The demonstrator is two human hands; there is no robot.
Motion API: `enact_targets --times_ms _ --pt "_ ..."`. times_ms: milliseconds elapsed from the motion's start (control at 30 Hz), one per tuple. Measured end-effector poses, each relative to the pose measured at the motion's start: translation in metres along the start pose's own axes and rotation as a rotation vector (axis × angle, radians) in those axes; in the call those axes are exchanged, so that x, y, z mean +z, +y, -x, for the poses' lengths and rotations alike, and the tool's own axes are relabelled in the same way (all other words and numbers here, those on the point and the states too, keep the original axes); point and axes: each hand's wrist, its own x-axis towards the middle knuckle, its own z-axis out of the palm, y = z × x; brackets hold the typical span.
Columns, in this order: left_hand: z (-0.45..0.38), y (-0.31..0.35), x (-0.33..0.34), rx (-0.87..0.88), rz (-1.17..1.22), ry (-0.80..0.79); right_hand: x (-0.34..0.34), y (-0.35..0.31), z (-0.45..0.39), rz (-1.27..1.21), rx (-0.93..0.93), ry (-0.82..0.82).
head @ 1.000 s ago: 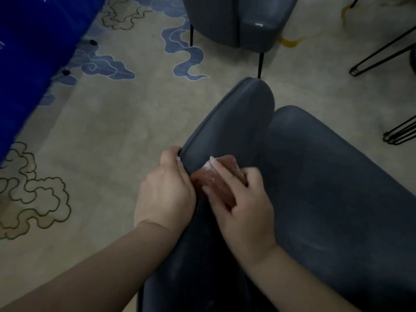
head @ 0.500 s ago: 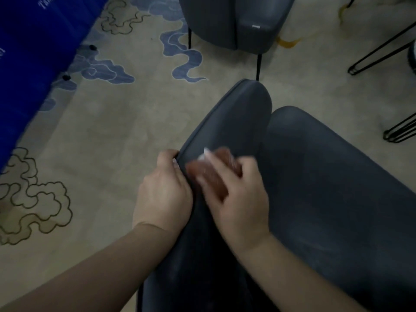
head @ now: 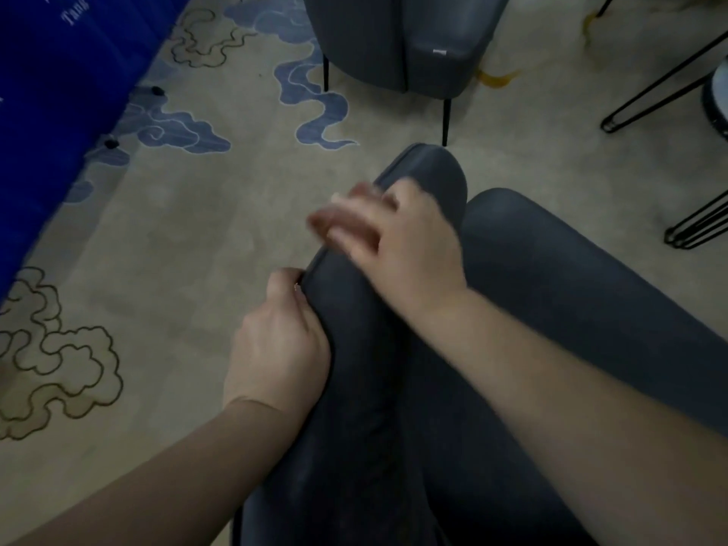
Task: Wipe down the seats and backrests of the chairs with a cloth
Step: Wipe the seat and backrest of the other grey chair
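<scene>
At the far left a blue panel [head: 59, 112] with pale lettering slants down over the carpet [head: 165, 250], a beige floor covering patterned with blue and outlined cloud shapes. Moving right, the left hand [head: 275, 348] is closed around the left edge of the dark grey backrest [head: 354, 368] of the nearest chair, its grip clamped on that edge with the fingers curled round the piping and the thumb side facing up. Just beyond it, further up the same backrest edge, the right hand [head: 398, 246] lies palm down, fingers spread and smeared by motion blur. A reddish-pink blur at its fingertips, about where the backrest edge runs, looks like the cloth [head: 335, 226], pressed under the fingers against the upholstery; the blur makes it impossible to tell how the right grip is set on it, or how much of it shows. To the right of the backrest the chair's grey seat [head: 591, 309] stretches toward the lower right corner. Above, a second grey chair [head: 394, 41] stands on thin black legs, well apart from the hands. At the right edge, black hairpin legs [head: 669, 84] rest on the carpet.
</scene>
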Motion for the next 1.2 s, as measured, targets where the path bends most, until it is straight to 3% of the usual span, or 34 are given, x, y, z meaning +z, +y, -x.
enact_targets --times_ms 167,233,467,767,967,1200 --pt "0.0 0.001 0.001 -0.005 -0.013 0.019 0.01 0.061 -0.061 -0.095 0.554 0.166" --pt "-0.001 0.001 0.001 -0.012 -0.017 0.019 0.013 0.062 -0.058 -0.147 0.638 0.197" --pt "-0.002 0.001 0.001 0.007 -0.039 0.028 0.004 -0.008 0.067 -0.22 0.334 0.113" --pt "-0.002 -0.001 0.001 -0.013 -0.01 0.024 -0.026 -0.023 0.183 -0.483 0.213 -0.096" --pt "-0.004 -0.004 -0.007 -0.037 0.056 -0.116 -0.048 -0.026 0.187 -0.57 0.404 -0.174" --pt "0.049 -0.012 -0.043 -0.05 -0.14 -0.336 -0.07 -0.045 0.214 -0.551 0.544 -0.122"
